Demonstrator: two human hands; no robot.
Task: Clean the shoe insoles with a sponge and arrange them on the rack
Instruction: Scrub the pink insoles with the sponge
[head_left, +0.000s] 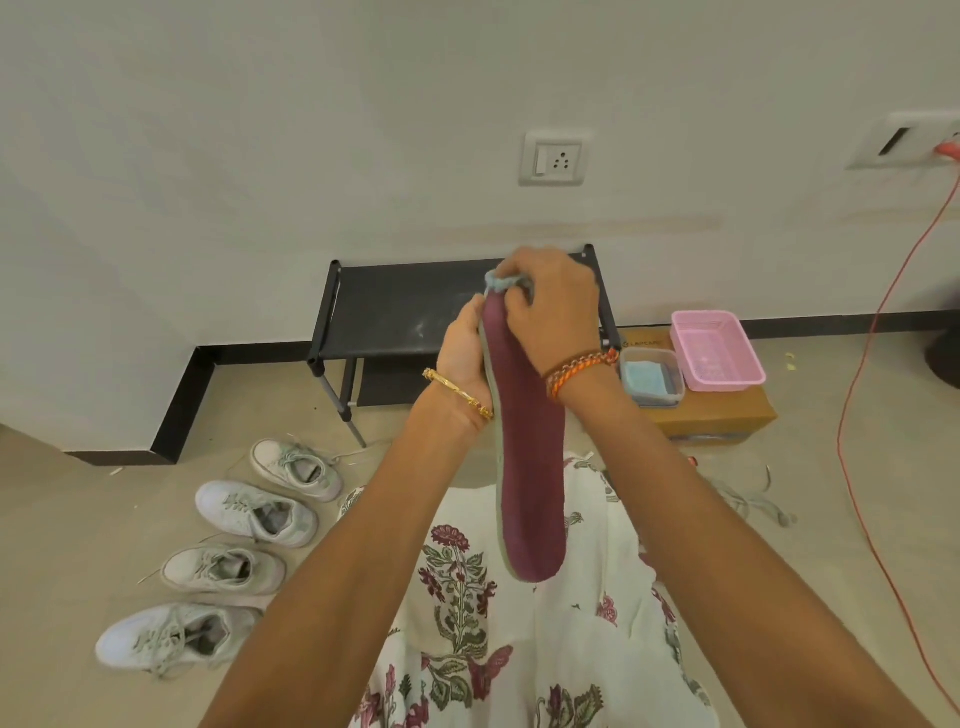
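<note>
A maroon insole (530, 467) with a grey edge hangs upright in front of me. My left hand (462, 353) grips its upper part from the left side. My right hand (550, 306) curls round a light blue sponge (498, 280) and presses it on the insole's top end. Only a small bit of the sponge shows past the fingers. Behind my hands stands the black rack (395, 306) against the wall, with its top shelf dusty and bare.
Several white sneakers (254, 514) lie on the floor at the left. To the right, a cardboard box (727, 415) carries a pink basket (717, 348) and a clear tub (652, 376) with blue pads. An orange cable (862, 415) hangs at far right.
</note>
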